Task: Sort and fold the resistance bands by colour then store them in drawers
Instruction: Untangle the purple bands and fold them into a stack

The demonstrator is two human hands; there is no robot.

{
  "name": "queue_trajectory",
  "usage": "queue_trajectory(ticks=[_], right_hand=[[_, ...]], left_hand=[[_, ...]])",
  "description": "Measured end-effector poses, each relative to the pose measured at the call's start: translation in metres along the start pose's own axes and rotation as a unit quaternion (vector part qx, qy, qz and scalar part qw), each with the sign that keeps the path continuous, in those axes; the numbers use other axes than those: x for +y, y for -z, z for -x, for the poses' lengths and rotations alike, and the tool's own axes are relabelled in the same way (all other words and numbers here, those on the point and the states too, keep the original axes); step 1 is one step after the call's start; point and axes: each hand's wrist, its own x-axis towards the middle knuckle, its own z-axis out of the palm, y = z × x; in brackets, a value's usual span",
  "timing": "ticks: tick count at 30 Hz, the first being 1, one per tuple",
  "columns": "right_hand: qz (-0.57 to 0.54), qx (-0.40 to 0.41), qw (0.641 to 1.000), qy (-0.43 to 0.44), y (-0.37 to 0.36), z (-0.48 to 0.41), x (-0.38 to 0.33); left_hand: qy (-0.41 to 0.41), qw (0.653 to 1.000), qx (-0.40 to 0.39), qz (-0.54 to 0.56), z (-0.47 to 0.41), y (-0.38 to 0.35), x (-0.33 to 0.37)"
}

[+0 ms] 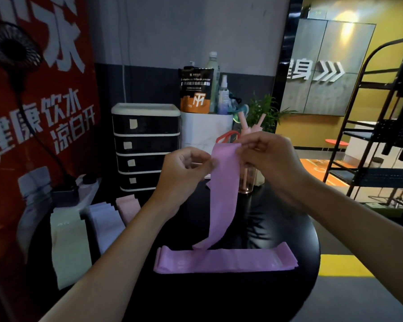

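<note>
A purple resistance band (223, 201) hangs from both my hands above the black round table (289, 228). My left hand (184, 173) pinches its upper left edge and my right hand (272, 163) pinches its top right corner. Its lower end trails onto a flat stack of purple bands (226, 261) at the table's front. On the left lie three folded piles: pale green bands (68, 242), lavender bands (105, 221) and pink bands (127, 208). A black drawer unit (146, 147) with white trim stands behind them, all drawers closed.
A white box (205, 129) beside the drawers carries a powder pouch (196, 89) and bottles. A pink cup (248, 180) and a plant (263, 112) stand behind my hands. A black fan (7, 45) rises at left. A metal rack (377, 135) stands at right.
</note>
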Motion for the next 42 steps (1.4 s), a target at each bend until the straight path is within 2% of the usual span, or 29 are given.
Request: queue_trajectory(ticks=[7, 12, 16, 20, 25, 30, 36, 42], right_hand=[[-0.003, 0.017, 1.000, 0.025, 0.005, 0.002, -0.007], [0.021, 0.012, 0.999, 0.031, 0.012, 0.001, -0.001], [0.103, -0.004, 0.993, 0.063, 0.020, 0.001, 0.009], [0.128, 0.005, 0.989, 0.068, 0.022, 0.001, 0.012], [0.091, -0.004, 0.994, 0.067, 0.018, 0.003, 0.003], [0.063, -0.006, 0.997, 0.048, 0.012, 0.000, -0.004], [0.047, -0.003, 0.996, 0.072, 0.002, 0.001, -0.008], [-0.001, -0.005, 0.997, 0.080, -0.005, 0.001, -0.011]], left_hand=[[0.012, 0.999, -0.021, -0.027, 0.008, -0.007, 0.005], [-0.048, 0.997, 0.018, -0.065, 0.000, 0.002, 0.013], [-0.088, 0.986, 0.046, -0.131, -0.017, 0.016, 0.018], [-0.100, 0.977, 0.037, -0.185, -0.024, 0.023, 0.020], [-0.050, 0.986, 0.026, -0.160, -0.020, 0.019, 0.017], [-0.058, 0.989, 0.025, -0.135, -0.011, 0.008, 0.021], [-0.044, 0.991, -0.059, -0.112, -0.001, -0.004, 0.038], [-0.031, 0.995, -0.086, -0.037, 0.002, -0.004, 0.040]])
